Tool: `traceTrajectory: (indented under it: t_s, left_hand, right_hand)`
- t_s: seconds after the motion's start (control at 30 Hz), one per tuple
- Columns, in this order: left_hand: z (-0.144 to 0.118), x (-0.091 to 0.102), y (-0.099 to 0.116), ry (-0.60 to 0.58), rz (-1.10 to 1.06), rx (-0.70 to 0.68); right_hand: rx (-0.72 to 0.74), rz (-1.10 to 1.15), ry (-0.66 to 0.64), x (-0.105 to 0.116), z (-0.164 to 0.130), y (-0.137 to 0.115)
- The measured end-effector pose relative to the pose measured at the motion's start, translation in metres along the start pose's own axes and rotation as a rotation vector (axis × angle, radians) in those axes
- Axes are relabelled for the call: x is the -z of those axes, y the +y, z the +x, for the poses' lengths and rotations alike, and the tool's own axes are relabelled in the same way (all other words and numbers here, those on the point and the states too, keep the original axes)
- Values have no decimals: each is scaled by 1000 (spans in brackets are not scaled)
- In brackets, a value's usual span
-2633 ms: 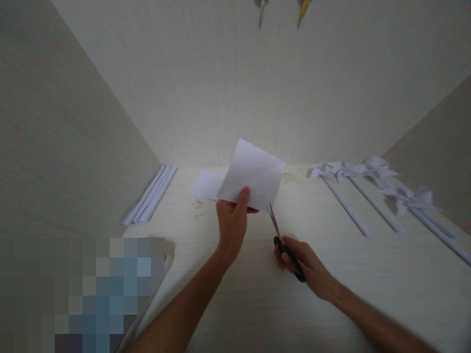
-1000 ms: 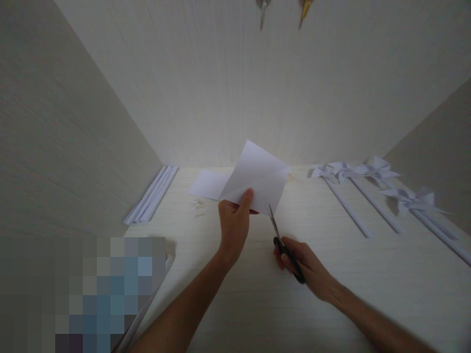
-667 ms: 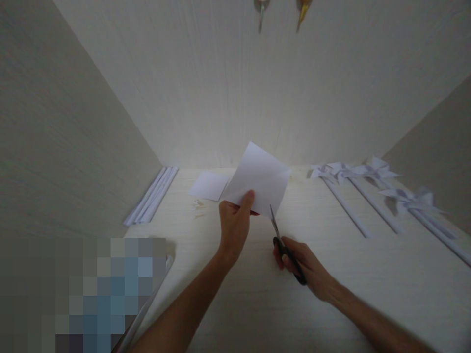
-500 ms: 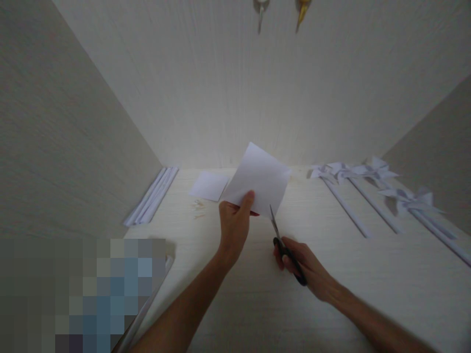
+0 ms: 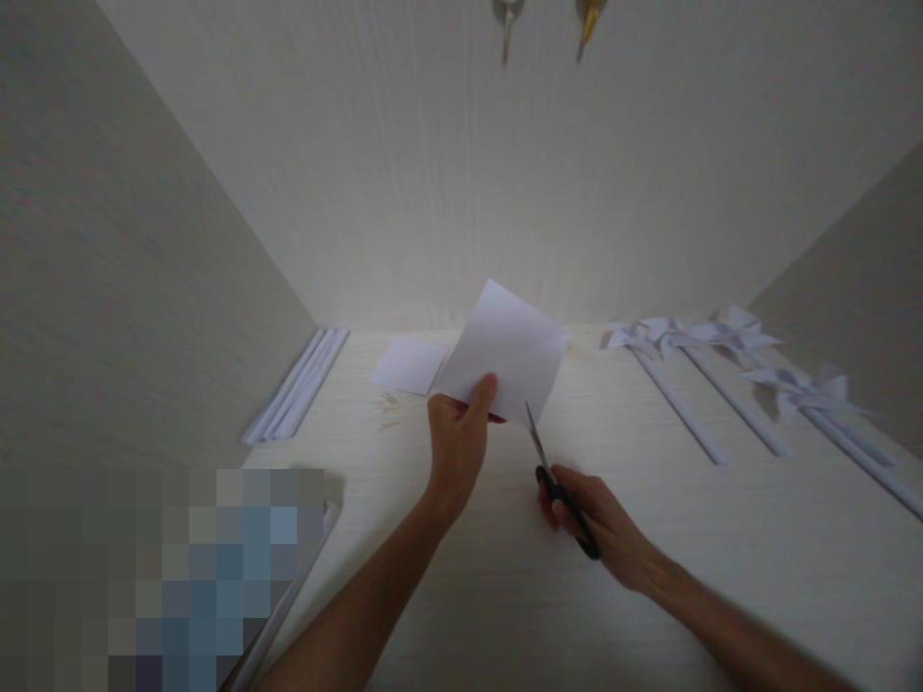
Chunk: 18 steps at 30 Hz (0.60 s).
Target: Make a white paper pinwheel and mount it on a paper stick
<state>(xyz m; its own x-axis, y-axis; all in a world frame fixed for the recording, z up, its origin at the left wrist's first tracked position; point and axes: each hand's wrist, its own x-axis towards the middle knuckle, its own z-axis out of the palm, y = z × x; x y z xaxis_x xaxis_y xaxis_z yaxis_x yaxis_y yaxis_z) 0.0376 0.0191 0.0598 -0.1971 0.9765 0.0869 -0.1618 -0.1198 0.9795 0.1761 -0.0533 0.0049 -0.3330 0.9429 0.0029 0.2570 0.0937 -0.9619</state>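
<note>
Pinching the lower edge of a white paper square (image 5: 509,348), my left hand (image 5: 456,450) has its thumb pressed flat on the near face and the other fingers tucked behind, clamped on the sheet. The paper stands tilted up off the desk, one corner pointing toward the back wall, its lower right edge hanging free just above the blades.

My right hand (image 5: 604,527) is wrapped around the black handles of a pair of scissors (image 5: 554,478), fingers closed through and over the loops. The blades point up and away toward the sheet's lower edge; they look nearly together, and I cannot tell whether the tip touches the paper or sits just short of it. The heel of this hand is low, near the desk (image 5: 505,577).

Just behind the held sheet, a second smaller white sheet (image 5: 410,364) lies flat on the desk, with a few small pale scraps (image 5: 387,406) near its front edge. Along the left wall rests a bundle of white paper sticks (image 5: 295,383), laid side by side. Well off to the right lie several finished white paper pinwheels (image 5: 721,334) on long sticks, fanned across the surface. A blurred-out patch covers the lower left corner.
</note>
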Motion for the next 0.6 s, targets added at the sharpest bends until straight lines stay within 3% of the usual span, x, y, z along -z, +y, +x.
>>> traceTrajectory:
  t_s: [0.6]
  left_hand:
    - [0,0,-2,-4,8,-4]
  right_hand:
    - [-3,-10,3,0,-1,1]
